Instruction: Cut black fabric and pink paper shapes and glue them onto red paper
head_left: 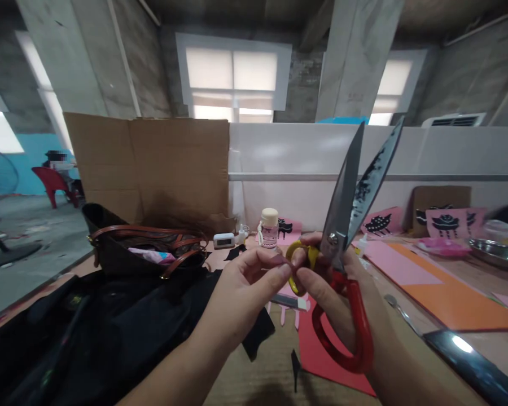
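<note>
My left hand (254,287) is closed in a pinch, with a small, thin dark reddish piece (284,261) at the fingertips; its kind is unclear. Close beside it, my right hand (338,304) holds large red-handled scissors (342,225), blades parted and pointing up. Yellow finger loops (297,285), seemingly of a smaller pair of scissors, are also at my right fingers; the rest of them is hidden. Below the hands lie a red sheet (322,349), a black cut piece (258,334), a black sliver (295,369) and a pink cutout with strips (283,313).
A brown handbag (122,254) and black cloth (122,332) lie on the left. A white-capped bottle (269,228) and small digital timer (223,241) stand behind. To the right are orange sheets (461,304), a spoon (400,310), a glossy black object (469,361) and a metal bowl (499,254).
</note>
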The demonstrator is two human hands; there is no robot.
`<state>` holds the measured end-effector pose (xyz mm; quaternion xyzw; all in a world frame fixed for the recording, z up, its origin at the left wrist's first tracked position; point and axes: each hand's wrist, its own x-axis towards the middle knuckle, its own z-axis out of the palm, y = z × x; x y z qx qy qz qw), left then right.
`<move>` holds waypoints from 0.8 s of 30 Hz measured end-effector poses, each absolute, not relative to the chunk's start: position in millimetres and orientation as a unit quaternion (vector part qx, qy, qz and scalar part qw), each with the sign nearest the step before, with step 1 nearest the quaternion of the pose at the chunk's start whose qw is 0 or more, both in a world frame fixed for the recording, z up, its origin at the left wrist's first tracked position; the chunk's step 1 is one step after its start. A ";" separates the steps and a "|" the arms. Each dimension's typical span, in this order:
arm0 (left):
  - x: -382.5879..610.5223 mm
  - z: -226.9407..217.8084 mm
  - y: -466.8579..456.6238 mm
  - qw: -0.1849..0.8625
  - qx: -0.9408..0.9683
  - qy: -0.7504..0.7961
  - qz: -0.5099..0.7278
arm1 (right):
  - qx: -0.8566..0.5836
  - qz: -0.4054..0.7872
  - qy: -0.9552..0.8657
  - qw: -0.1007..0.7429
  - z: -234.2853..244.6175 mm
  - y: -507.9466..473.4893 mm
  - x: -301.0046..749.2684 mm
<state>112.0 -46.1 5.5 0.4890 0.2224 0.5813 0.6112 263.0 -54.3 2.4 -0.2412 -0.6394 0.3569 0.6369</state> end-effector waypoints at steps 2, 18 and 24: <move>114.1 4.3 -46.4 0.605 0.498 0.229 0.578 | -0.238 0.363 -0.642 0.632 3.9 -53.5 263.8; 120.1 1.3 -50.9 0.560 0.535 0.269 0.573 | -0.236 0.349 -0.663 0.619 2.6 -51.2 270.4; 117.8 -1.5 -50.1 0.511 0.578 0.305 0.558 | -0.255 0.337 -0.660 0.621 6.2 -53.5 270.5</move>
